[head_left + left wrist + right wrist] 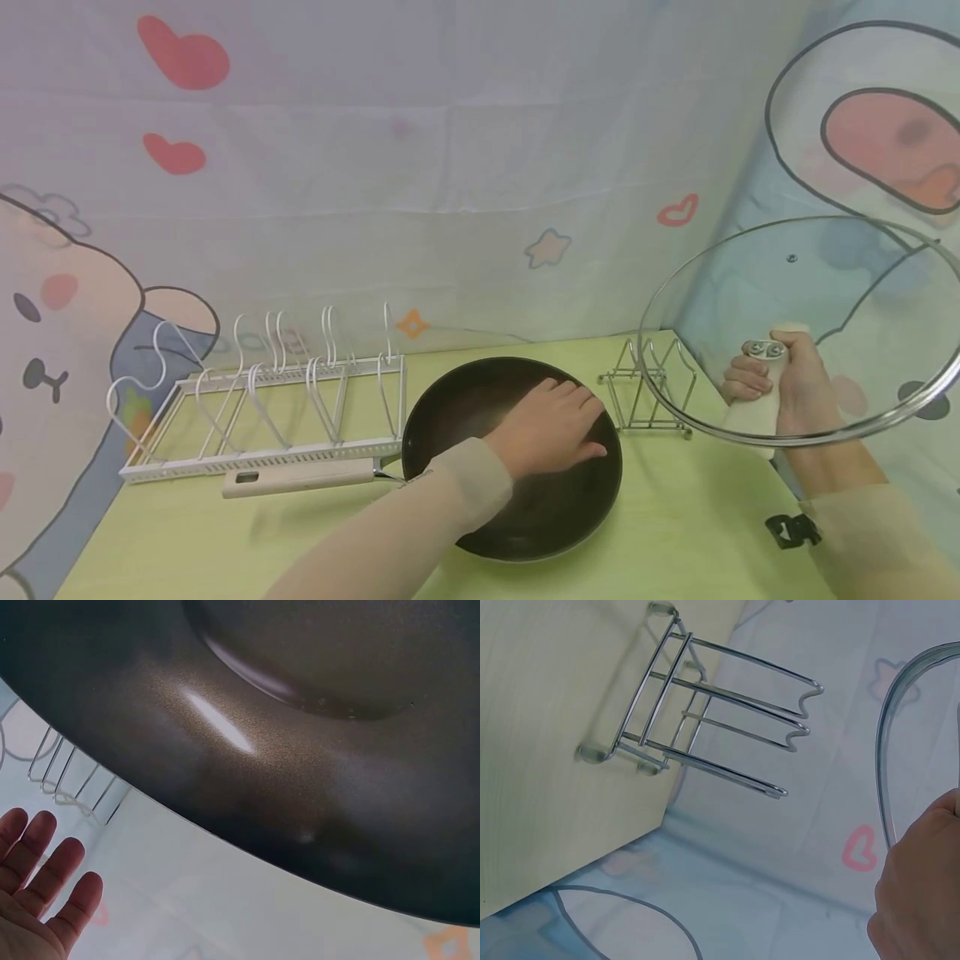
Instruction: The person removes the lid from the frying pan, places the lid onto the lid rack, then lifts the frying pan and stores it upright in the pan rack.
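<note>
A dark frying pan [517,525] lies on the table, its pale handle [307,477] reaching left in front of the white rack. Over the pan's hollow my left hand [551,425] is stretched out, holding nothing. In the left wrist view its fingers [56,874] are spread beyond the pan rim. On the right, my right hand [806,387] grips the cream handle [753,418] of a clear glass lid [877,283] with a metal rim. The lid is held up above the table, and the hand shows through the glass.
A white wire rack [262,452] with upright loops stands on the left of the table [675,517]. Just right of the pan is a small chrome lid rack [648,428], partly behind the lid's edge. Printed cloth [465,167] hangs behind and at both sides.
</note>
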A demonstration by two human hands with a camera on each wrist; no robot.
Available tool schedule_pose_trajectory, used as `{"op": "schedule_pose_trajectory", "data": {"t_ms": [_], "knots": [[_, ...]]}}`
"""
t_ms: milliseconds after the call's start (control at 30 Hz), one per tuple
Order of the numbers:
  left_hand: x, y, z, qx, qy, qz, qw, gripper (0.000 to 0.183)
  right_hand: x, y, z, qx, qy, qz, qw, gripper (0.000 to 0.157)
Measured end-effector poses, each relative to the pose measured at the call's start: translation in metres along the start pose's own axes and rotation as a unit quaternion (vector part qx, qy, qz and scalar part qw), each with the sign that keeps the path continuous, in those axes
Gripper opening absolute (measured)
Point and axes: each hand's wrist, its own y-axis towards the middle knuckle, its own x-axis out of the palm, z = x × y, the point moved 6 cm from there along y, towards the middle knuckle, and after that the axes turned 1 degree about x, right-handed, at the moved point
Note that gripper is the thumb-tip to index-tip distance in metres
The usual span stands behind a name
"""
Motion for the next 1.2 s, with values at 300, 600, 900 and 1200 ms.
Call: {"op": "schedule_pose_trajectory", "data": {"t_ms": [300,600,900,1200], "knots": [[0.004,0.0,0.003,0.006,0.01,-0.007,0.9999,0.053,0.0,0.001,-0.001,-0.002,-0.013,0.039,0.999,0.024],[0.007,0.008,0.007,0.012,0.02,-0.021,0.9995,0.052,0.005,0.002,-0.006,-0.02,-0.063,0.003,0.998,0.025],[0.003,0.031,0.009,-0.005,0.002,-0.029,0.9996,0.051,0.006,0.012,-0.013,-0.019,-0.121,0.03,0.992,0.026],[0.011,0.057,0.01,-0.038,-0.026,-0.024,0.9986,0.036,0.001,0.02,-0.017,-0.012,-0.205,0.124,0.971,0.035]]}}
